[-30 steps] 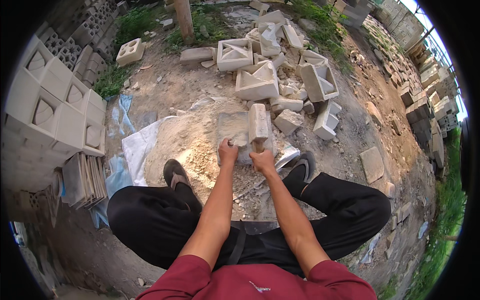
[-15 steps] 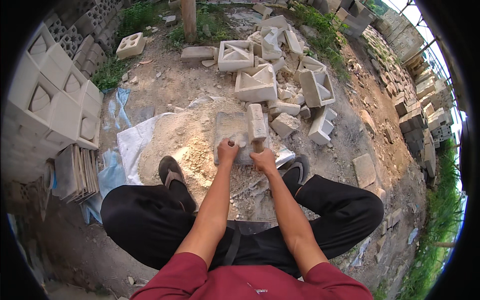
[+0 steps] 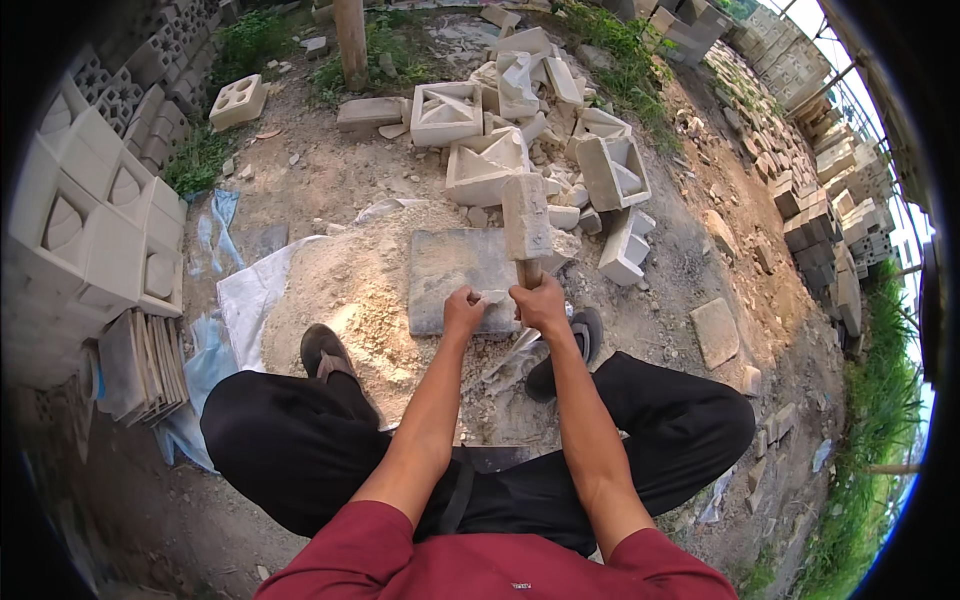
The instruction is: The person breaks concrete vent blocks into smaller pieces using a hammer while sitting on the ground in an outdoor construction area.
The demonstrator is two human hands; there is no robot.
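Observation:
My right hand (image 3: 538, 303) is wrapped round the wooden handle of a mallet (image 3: 527, 218) with a thick, pale, dusty block for a head. The mallet is held up above the right edge of a flat grey slab (image 3: 435, 265) on the ground. Close beside it, my left hand (image 3: 464, 311) is closed over the near part of the slab. A small pale chunk of broken block (image 3: 491, 297) shows at its fingertips, partly hidden by them. To the left of the slab lies a heap of crushed, sandy powder (image 3: 345, 290).
Broken pale blocks (image 3: 487, 165) are piled just beyond the slab. A white sheet (image 3: 255, 295) lies under the powder. Moulded blocks (image 3: 95, 225) are stacked at left above leaning boards (image 3: 150, 365). A wooden post (image 3: 352, 45) stands at the far side. My sandalled feet flank the work.
My right hand has lifted the mallet higher above the slab. My left hand has shifted right over the slab with the chunk. The whole view has moved slightly.

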